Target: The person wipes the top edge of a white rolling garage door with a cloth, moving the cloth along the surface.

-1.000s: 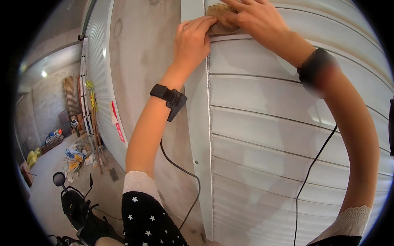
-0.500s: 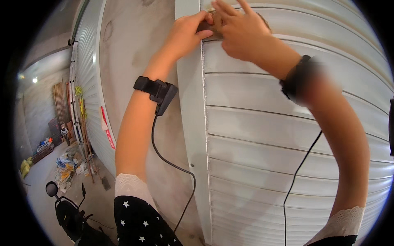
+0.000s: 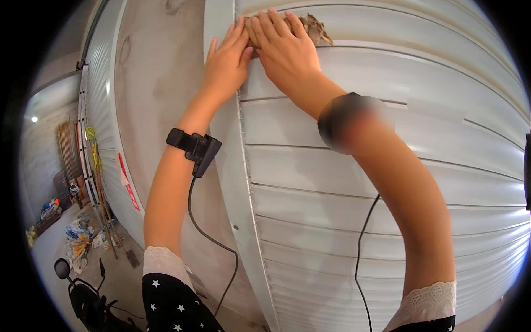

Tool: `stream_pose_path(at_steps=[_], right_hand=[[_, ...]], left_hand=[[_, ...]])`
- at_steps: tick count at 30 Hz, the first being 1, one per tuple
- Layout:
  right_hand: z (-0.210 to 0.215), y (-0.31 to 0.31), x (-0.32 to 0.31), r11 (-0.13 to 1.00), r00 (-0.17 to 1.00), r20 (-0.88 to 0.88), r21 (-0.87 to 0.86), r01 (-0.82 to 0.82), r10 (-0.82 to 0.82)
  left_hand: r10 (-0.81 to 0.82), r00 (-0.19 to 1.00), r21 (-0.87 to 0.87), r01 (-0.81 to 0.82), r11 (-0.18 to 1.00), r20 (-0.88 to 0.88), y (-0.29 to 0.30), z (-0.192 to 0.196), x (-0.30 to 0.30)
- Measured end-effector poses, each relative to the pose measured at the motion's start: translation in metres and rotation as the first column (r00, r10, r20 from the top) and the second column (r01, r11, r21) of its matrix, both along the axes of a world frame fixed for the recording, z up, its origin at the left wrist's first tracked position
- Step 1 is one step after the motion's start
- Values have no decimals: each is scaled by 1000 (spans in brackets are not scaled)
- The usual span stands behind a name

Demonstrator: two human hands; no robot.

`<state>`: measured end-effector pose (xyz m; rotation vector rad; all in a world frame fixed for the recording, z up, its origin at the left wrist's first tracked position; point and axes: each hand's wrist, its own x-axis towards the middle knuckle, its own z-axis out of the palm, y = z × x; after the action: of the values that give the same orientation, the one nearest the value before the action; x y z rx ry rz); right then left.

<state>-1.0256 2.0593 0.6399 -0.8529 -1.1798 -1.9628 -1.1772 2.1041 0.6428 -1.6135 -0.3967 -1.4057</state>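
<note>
While both sleeves [image 3: 177,301], dark w/ white stars & lace cuffs [image 3: 161,260], reach up from the lower edge, each wrist carries a black strap [image 3: 188,144] w/ a thin cable [image 3: 237,260] near it; the R one's blurred, so no marking there is legible. Past them, the L hand [image 3: 225,66] has its fingers nearly straight, tips at one end of the cloth; can't tell if it's pinching. The R hand [image 3: 285,52] lies flat on the brown cloth [image 3: 316,29], fingers long & slightly apart. Cloth is on a high slat of the white shutter [image 3: 310,171], by the left side rail [image 3: 232,180]. Progress-wise, work looks partway: brownish smears [image 3: 381,21] remain on slats near the top; lower slats look paler, tho whether they've been rubbed isn't clear. Farther off, L side: a scooter [image 3: 88,304], then a 2nd shutter [image 3: 105,110] w/ a red-and-white sticker [image 3: 131,191], print too small to make out, no brand readable. Beyond: a ladder [image 3: 86,144] & heaped bags [image 3: 80,238].
</note>
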Motion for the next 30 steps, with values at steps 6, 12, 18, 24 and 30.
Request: stream_pose_path(at_steps=[6,12,18,24,30], right_hand=[[7,7,-2,987,988,-41,-52,-150,148],[7,-1,9,975,982,2,-115,-189,190],[11,-11,19,947,980,9,-258,-190,199],[9,-8,29,942,975,53,-274,-192,215],[7,6,36,947,969,41,-227,-229,244]], left_hand=[[24,999,10,-25,1000,48,5,-8,9],[112,988,-55,-107,993,103,-1,-18,22],[43,986,-151,-18,988,163,-3,-23,35],[-1,970,-148,39,988,245,4,-35,51],[-7,967,-120,39,992,256,7,-40,67]])
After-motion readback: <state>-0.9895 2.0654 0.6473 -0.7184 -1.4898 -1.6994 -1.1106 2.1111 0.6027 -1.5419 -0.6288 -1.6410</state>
